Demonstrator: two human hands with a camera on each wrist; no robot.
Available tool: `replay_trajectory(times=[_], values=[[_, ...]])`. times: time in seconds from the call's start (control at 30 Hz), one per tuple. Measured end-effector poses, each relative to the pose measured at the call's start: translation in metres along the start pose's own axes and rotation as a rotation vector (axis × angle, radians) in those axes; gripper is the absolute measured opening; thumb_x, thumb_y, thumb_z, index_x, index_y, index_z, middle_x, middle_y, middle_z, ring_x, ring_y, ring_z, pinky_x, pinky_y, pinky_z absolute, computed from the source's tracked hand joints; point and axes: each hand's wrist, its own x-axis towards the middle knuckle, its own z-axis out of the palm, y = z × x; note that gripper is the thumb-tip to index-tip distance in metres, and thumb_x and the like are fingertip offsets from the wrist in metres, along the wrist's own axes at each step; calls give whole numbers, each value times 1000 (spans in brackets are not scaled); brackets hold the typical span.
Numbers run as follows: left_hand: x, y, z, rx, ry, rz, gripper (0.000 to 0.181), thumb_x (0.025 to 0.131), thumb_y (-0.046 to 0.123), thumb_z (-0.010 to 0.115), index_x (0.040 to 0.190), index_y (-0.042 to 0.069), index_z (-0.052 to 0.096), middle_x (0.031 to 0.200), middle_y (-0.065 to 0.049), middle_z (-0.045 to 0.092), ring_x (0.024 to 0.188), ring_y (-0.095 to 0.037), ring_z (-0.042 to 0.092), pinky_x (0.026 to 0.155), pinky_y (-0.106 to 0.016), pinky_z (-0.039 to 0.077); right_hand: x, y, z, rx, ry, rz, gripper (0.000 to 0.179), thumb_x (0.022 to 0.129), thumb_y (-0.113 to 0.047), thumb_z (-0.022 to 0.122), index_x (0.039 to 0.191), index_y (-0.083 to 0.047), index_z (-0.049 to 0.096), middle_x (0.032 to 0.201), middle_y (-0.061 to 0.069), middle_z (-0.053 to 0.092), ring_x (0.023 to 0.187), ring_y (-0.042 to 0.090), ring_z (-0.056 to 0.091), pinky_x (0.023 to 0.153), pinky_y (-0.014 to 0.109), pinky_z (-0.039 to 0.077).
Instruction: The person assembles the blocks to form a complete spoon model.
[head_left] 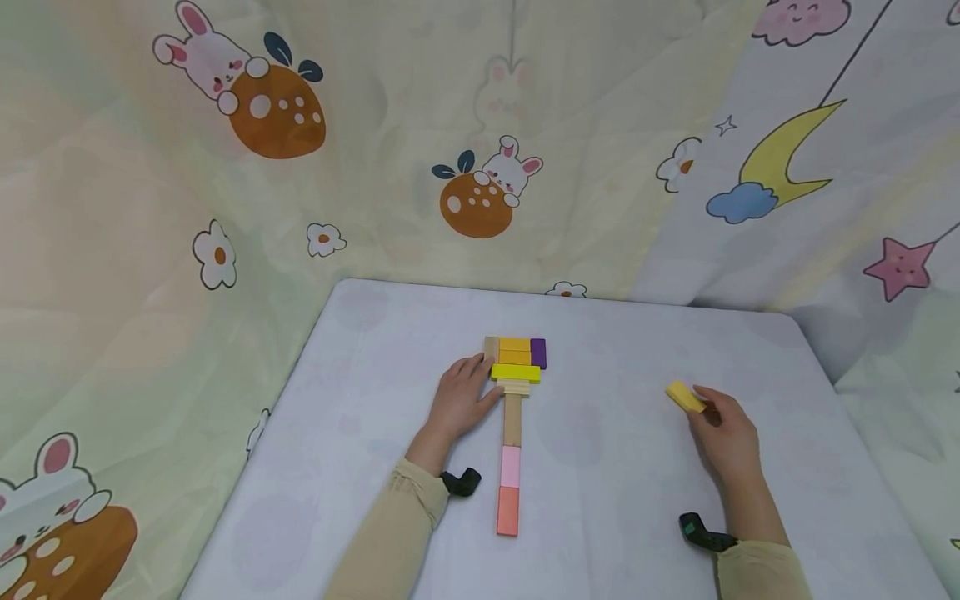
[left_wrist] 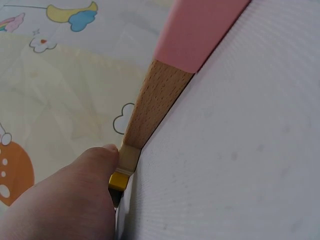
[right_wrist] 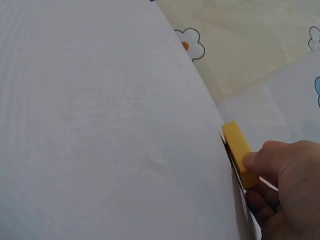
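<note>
A yellow wooden block is pinched between the thumb and fingers of my right hand, over the right side of the table. In the right wrist view the thumb presses on the face of that yellow block. My left hand rests beside a row of flat blocks, its fingertips at the natural wood block and its thumb at the thin pale blocks. A bright yellow block lies across the row. Beyond it are orange-yellow blocks and a purple block.
Toward me the row runs on with a long natural wood block, a pink block and a salmon block. All lie on a white table. A patterned cloth hangs behind and at the sides.
</note>
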Motion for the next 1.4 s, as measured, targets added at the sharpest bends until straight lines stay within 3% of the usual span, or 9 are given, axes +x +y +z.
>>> replay_trajectory(times=[0.13, 0.37, 0.67, 0.93, 1.4], values=[[0, 0, -1, 4, -4, 0, 68, 98, 60, 44, 155, 25, 34, 160, -1, 35, 145, -25, 34, 119, -47, 31, 1, -4, 0, 27, 7, 3, 45, 97, -13, 60, 141, -11, 54, 139, 18, 54, 125, 40, 54, 98, 55, 49], [0, 0, -2, 5, -4, 4, 67, 99, 60, 43, 155, 25, 34, 160, -1, 35, 144, -25, 35, 118, -47, 31, 7, -21, 6, 95, -84, 17, 44, 99, -26, 57, 142, -17, 54, 145, 11, 51, 130, 35, 50, 103, 56, 45], [0, 0, -2, 9, -8, 6, 67, 99, 60, 43, 156, 25, 33, 160, -1, 35, 144, -25, 34, 118, -47, 31, 20, -54, 28, 137, -181, -80, 36, 98, -29, 61, 133, -18, 60, 143, 8, 54, 131, 34, 51, 105, 57, 43], [-1, 1, -2, 6, -4, -3, 67, 98, 59, 47, 155, 25, 34, 159, -2, 36, 144, -25, 35, 118, -48, 31, 40, -92, 47, 153, -219, -251, 33, 94, -8, 64, 127, -13, 63, 135, 11, 59, 124, 32, 55, 106, 52, 44], [0, -1, 0, 17, -15, -8, 69, 98, 61, 45, 156, 26, 32, 160, -1, 34, 145, -25, 34, 119, -47, 30, 72, -146, 78, 193, -316, -343, 25, 94, -6, 65, 118, -13, 66, 132, 7, 59, 123, 27, 55, 107, 47, 46]])
